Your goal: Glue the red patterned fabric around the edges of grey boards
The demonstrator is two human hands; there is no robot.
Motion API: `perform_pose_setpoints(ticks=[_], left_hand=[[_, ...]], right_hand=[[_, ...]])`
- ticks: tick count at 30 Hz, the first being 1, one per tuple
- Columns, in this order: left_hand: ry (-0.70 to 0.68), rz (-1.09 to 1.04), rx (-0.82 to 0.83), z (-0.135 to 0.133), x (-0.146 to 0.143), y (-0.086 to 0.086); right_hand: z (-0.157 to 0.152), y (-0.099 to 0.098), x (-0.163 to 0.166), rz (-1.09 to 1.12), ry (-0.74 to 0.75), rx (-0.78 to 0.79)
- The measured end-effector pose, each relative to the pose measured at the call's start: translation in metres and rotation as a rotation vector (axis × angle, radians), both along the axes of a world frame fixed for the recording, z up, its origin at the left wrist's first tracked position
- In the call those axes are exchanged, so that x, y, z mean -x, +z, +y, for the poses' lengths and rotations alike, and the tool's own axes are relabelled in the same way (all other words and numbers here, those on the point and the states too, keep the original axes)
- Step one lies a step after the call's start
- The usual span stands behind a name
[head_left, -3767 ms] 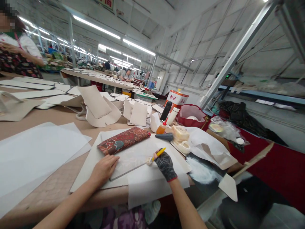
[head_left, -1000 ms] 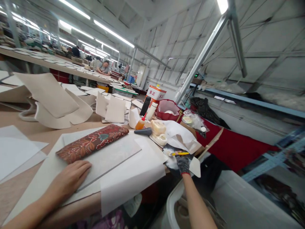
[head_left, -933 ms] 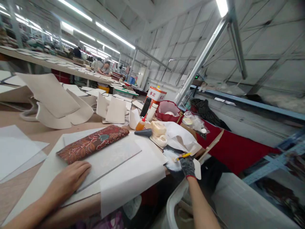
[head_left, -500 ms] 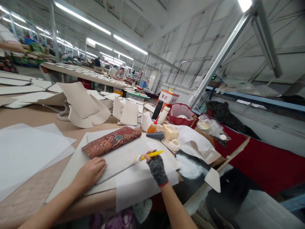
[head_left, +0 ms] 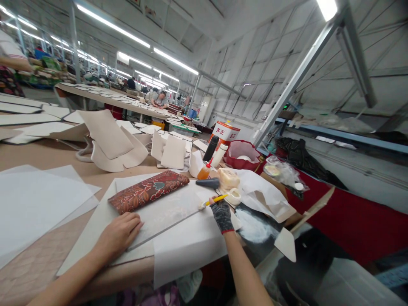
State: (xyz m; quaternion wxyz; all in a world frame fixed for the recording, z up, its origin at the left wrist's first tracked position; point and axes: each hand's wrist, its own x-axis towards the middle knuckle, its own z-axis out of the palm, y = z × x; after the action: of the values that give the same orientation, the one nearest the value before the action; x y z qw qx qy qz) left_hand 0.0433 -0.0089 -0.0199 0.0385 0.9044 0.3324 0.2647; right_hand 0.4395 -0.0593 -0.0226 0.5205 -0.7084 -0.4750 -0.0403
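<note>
In my right hand (head_left: 222, 214), which wears a dark grey fingerless glove with a red cuff, is a yellow-handled brush (head_left: 214, 199). Its pale bristles touch the right end of a grey flat panel (head_left: 165, 219), close to its near edge. My left hand (head_left: 124, 229) lies flat on the panel's left end, fingertips on its surface. Just beyond the left hand, a folded brown piece with a red floral pattern (head_left: 149, 191) covers the panel's far side. White sheets (head_left: 188, 238) lie beneath and hang over the table's front edge.
Behind the panel stand a glue bottle with a red tip (head_left: 204, 170), a dark bottle (head_left: 211, 148), a white bottle (head_left: 219, 155) and a red-rimmed bowl (head_left: 242, 155). Roll of tape (head_left: 233, 196) sits right of the brush. Cream cut pieces (head_left: 110, 136) fill the back left.
My right hand and the brush have moved to the right and slightly away along the panel's edge. My left hand has stayed in nearly the same place.
</note>
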Motion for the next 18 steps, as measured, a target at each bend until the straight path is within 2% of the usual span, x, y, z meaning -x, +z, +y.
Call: perform_pose_setpoints(ticks=[3, 5, 7, 9, 11, 13, 16, 18], left_hand=[[0.001, -0.02, -0.008, -0.001, 0.0, 0.001], [0.003, -0.034, -0.015, 0.0, 0.001, 0.001], [0.004, -0.038, -0.016, 0.0, 0.0, 0.001], [0.003, -0.034, -0.012, 0.0, 0.0, 0.001], [0.006, -0.034, -0.011, 0.0, 0.0, 0.001], [0.009, -0.042, -0.014, -0.002, 0.0, 0.002], [0.006, -0.049, -0.008, -0.006, 0.0, 0.005], [0.004, -0.043, 0.004, -0.007, 0.0, 0.007]], right_hand=[[-0.001, 0.005, 0.004, -0.009, -0.11, 0.021], [-0.004, 0.012, 0.025, 0.004, -0.107, 0.002], [-0.007, 0.016, 0.059, 0.083, 0.063, -0.008], [-0.01, 0.017, 0.095, 0.174, 0.294, 0.012], [-0.013, 0.016, 0.113, 0.207, 0.425, 0.042], [-0.016, 0.017, 0.104, 0.188, 0.379, 0.058], [-0.02, 0.024, 0.074, 0.058, 0.086, 0.067], [-0.024, 0.03, 0.077, -0.02, 0.002, 0.067]])
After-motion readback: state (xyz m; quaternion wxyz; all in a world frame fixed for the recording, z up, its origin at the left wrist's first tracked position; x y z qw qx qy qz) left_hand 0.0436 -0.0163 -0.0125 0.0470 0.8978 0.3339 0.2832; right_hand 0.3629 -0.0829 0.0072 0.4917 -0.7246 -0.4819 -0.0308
